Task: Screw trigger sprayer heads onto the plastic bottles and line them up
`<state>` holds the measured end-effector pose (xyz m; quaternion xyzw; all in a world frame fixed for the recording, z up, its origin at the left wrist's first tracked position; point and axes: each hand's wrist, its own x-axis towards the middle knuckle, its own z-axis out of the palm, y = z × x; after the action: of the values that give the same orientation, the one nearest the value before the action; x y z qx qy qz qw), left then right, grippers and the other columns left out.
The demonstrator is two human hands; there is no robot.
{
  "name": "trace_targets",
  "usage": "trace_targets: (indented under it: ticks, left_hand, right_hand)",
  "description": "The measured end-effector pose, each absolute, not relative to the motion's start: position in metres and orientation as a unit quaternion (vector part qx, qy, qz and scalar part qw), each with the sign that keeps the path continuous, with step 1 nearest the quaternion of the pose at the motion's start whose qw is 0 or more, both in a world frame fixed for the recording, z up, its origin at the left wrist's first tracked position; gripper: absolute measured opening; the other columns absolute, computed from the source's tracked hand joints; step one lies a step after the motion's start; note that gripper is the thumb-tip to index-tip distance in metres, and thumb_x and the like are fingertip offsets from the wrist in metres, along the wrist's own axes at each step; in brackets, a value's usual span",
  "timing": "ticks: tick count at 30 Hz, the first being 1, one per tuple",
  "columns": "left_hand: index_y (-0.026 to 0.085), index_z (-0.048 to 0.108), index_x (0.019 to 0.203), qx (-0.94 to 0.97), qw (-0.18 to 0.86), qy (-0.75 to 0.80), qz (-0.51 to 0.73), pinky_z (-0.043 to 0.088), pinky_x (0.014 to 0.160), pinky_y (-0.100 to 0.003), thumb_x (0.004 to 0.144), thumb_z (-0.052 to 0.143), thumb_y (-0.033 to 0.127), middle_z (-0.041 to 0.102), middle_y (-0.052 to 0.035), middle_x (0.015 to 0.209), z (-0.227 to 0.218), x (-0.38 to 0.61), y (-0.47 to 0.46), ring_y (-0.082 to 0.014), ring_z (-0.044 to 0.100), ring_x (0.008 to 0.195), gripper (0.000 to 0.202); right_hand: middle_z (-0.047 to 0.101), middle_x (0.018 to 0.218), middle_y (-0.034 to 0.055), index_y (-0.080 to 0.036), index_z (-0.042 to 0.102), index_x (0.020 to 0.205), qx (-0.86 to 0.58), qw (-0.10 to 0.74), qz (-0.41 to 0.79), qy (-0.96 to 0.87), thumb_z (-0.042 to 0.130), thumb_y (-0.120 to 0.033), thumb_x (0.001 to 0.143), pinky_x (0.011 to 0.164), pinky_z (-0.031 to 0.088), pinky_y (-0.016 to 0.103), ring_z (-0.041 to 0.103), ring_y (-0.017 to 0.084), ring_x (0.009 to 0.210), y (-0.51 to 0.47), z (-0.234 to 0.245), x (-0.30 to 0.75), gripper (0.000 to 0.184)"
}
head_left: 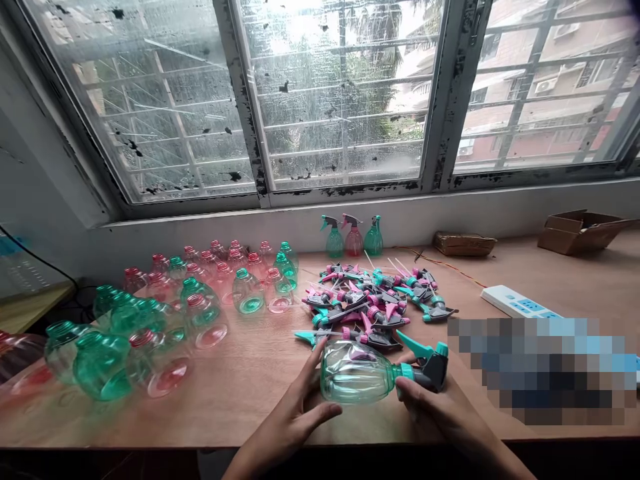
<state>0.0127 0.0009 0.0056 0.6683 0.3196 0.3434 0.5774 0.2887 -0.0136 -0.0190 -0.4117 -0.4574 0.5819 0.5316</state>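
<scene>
A clear teal spray bottle [357, 375] lies on its side near the front edge of the wooden table [250, 393]. My left hand [300, 407] cups its base, fingers wrapped round it. My right hand [430, 407] grips the grey and teal trigger head [425, 365] seated on the bottle's neck. Just behind the bottle lies a pile of loose trigger heads [370, 300] in pink, teal and grey.
Several empty pink and teal bottles [190, 307] crowd the table's left side. Three assembled spray bottles [353, 237] stand by the wall under the window. A white power strip [517, 303], a brown packet [464, 243] and a cardboard box [580, 230] sit at the right.
</scene>
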Motion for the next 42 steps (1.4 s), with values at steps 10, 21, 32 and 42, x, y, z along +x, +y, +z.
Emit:
trace_targets:
  ticks: [10, 21, 32, 42]
  left_hand:
    - [0.030, 0.021, 0.162, 0.704, 0.535, 0.367, 0.290, 0.027, 0.126, -0.054, 0.082, 0.084, 0.029, 0.041, -0.0092, 0.164, 0.020, 0.012, 0.000, -0.0383, 0.027, 0.154, 0.102]
    - [0.042, -0.009, 0.160, 0.762, 0.454, 0.365, 0.283, 0.008, 0.130, -0.052, 0.099, 0.059, 0.025, 0.007, 0.0002, 0.175, 0.010, 0.009, -0.007, -0.0294, 0.008, 0.160, 0.093]
    - [0.034, 0.013, 0.161, 0.731, 0.501, 0.366, 0.282, 0.022, 0.128, -0.051, 0.093, 0.069, 0.033, 0.030, -0.0074, 0.169, 0.017, 0.012, -0.007, -0.0326, 0.027, 0.155, 0.088]
    - [0.037, -0.001, 0.162, 0.697, 0.542, 0.371, 0.289, 0.019, 0.128, -0.054, 0.079, 0.085, 0.031, 0.024, -0.0065, 0.171, 0.013, 0.010, -0.008, -0.0378, 0.025, 0.155, 0.120]
  right_hand:
    - [0.071, 0.074, -0.0002, -0.020, 0.073, 0.093, -0.424, 0.503, 0.544, -0.521, 0.089, -0.047, 0.071, 0.068, 0.048, 0.033, 0.063, 0.020, 0.070, -0.013, -0.028, 0.292, 0.038]
    - [0.062, 0.064, -0.0042, -0.020, 0.068, 0.092, -0.412, 0.522, 0.584, -0.466, 0.085, -0.053, 0.074, 0.056, 0.035, 0.028, 0.053, 0.015, 0.059, -0.015, -0.015, 0.292, 0.041]
    - [0.071, 0.067, -0.0015, -0.020, 0.066, 0.094, -0.418, 0.518, 0.575, -0.476, 0.087, -0.047, 0.072, 0.062, 0.041, 0.032, 0.062, 0.019, 0.063, -0.014, -0.019, 0.292, 0.040]
    - [0.063, 0.062, -0.0052, -0.020, 0.069, 0.094, -0.428, 0.498, 0.563, -0.502, 0.088, -0.047, 0.072, 0.058, 0.036, 0.030, 0.054, 0.015, 0.058, -0.014, -0.027, 0.292, 0.040]
